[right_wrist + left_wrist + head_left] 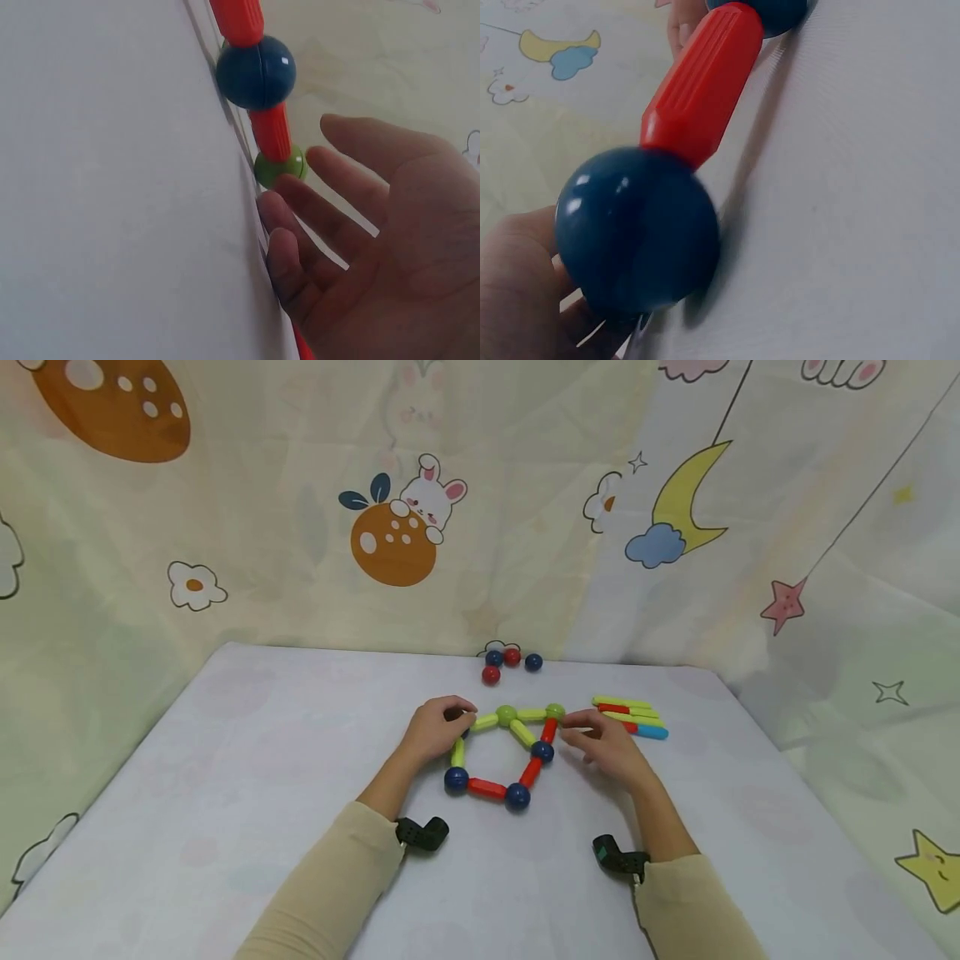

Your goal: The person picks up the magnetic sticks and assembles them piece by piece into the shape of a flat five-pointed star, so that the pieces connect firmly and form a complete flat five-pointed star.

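A closed frame of rods and balls lies on the white table point(225, 827). My left hand point(437, 728) holds its far left corner, where a dark ball is mostly hidden by the fingers. Lime rods point(458, 753) run from that corner to a near blue ball point(456, 780) and to a green ball point(507, 716). Red rods point(487, 789) link the blue balls along the near and right sides. My right hand point(609, 745), fingers loosely spread and holding nothing, is just right of the other green ball point(555, 712). In the right wrist view that green ball point(280, 168) sits beyond the fingertips.
Loose red and blue balls point(491, 675) lie at the table's back edge. Several lime, red and blue rods point(633, 718) lie side by side behind my right hand. A printed cloth point(300, 510) hangs behind the table.
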`<state>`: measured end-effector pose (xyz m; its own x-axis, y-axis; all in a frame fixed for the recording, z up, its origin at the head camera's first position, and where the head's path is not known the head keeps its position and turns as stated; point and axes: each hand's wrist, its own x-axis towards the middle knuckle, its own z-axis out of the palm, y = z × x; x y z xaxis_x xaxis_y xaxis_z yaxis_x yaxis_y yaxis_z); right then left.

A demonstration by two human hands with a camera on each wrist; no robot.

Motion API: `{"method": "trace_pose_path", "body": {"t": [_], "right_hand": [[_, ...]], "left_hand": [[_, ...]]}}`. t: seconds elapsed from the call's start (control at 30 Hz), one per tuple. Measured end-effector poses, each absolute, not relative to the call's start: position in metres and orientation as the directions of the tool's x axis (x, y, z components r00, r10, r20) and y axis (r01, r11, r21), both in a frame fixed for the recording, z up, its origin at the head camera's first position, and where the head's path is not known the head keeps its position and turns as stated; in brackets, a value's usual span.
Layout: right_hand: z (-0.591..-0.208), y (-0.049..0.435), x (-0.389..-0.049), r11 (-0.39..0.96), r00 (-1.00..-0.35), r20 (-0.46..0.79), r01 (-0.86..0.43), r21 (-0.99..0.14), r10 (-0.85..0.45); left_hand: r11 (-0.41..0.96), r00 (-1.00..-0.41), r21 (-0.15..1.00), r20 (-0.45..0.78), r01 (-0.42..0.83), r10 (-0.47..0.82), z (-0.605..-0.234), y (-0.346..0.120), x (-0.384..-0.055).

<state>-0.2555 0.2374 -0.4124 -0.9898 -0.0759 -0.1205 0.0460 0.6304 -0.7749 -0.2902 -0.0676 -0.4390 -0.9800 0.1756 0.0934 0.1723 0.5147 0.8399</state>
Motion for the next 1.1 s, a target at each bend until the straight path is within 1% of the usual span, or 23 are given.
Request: {"method": "trace_pose_path", "body": {"t": [0.13, 0.4, 0.47, 0.6, 0.67, 0.83, 1.1], "right_hand": [[-0.41, 0.231, -0.255, 0.652, -0.981, -0.157, 0.046, -0.757, -0.113], [-0.407, 0.225, -0.253, 0.676, -0.956, -0.16, -0.051, -0.735, -0.246], [-0.407, 0.225, -0.252, 0.675, -0.948, -0.168, -0.064, -0.735, -0.272], [-0.408, 0.224, -0.252, 0.665, -0.94, -0.159, -0.088, -0.742, -0.301], [-0.409, 0.224, -0.253, 0.665, -0.943, -0.145, -0.096, -0.74, -0.298], [-0.411, 0.224, -0.255, 0.67, -0.964, -0.125, -0.068, -0.74, -0.236], [-0.412, 0.22, -0.255, 0.668, -0.977, -0.117, -0.031, -0.743, -0.176]], "left_hand": [[0.513, -0.976, 0.838, 0.095, 0.183, 0.194, -0.439, -0.069, -0.291], [0.488, -0.976, 0.864, 0.019, 0.126, 0.217, -0.438, -0.069, -0.291], [0.496, -0.976, 0.859, 0.021, 0.128, 0.215, -0.437, -0.069, -0.29], [0.532, -0.972, 0.829, 0.056, 0.173, 0.229, -0.437, -0.067, -0.289], [0.553, -0.963, 0.806, 0.076, 0.212, 0.259, -0.438, -0.066, -0.289], [0.568, -0.936, 0.771, 0.101, 0.288, 0.337, -0.439, -0.065, -0.29], [0.534, -0.935, 0.798, 0.098, 0.279, 0.341, -0.44, -0.067, -0.29]]}}
